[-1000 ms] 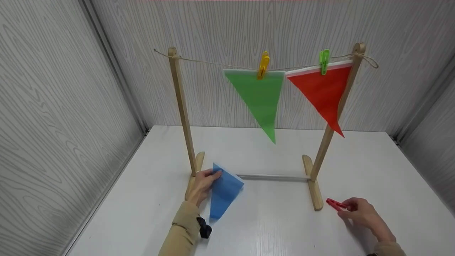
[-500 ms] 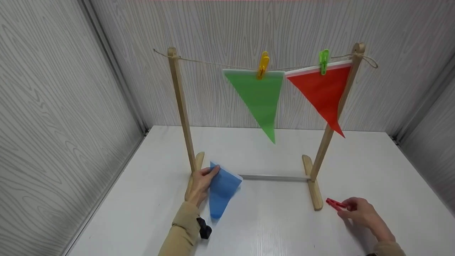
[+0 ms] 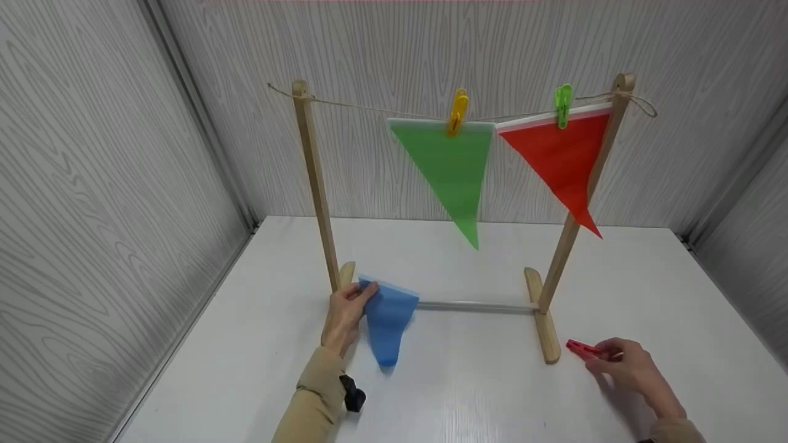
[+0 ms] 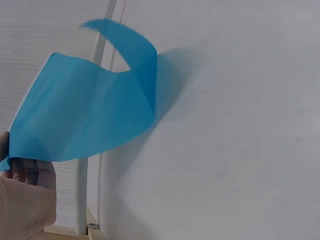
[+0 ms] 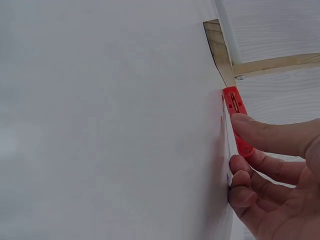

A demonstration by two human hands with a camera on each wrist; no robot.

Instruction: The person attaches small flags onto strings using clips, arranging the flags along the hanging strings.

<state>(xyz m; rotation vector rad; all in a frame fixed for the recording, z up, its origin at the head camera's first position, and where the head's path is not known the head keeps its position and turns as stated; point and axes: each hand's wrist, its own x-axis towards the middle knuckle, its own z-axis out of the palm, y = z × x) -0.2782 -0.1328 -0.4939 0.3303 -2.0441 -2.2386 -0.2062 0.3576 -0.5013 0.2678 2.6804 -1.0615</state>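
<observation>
My left hand (image 3: 345, 314) pinches a blue triangular pennant (image 3: 390, 314) by its upper left corner, beside the foot of the left post. In the left wrist view the pennant (image 4: 80, 110) bends near the table, its tip curling back. Off to the right, my right hand (image 3: 625, 368) holds a red clothespin (image 3: 582, 349) between thumb and fingers, low at the tabletop. The right wrist view shows the thumb pressed on the clothespin (image 5: 235, 102). A green pennant (image 3: 452, 169) and a red pennant (image 3: 563, 160) hang from a string, held by a yellow clothespin (image 3: 457, 113) and a green clothespin (image 3: 562, 106).
The string (image 3: 357, 107) runs between two wooden posts, a left post (image 3: 317, 184) and a right post (image 3: 563, 258). A pale rod (image 3: 480, 306) joins their feet. The white table (image 3: 468, 387) meets a grey wood-grain back wall (image 3: 381, 49).
The blue pennant has risen slightly and turned, its top edge now more level and its tip swung right. My left hand moved a little up and left. The red clothespin turned slightly in my right fingers.
</observation>
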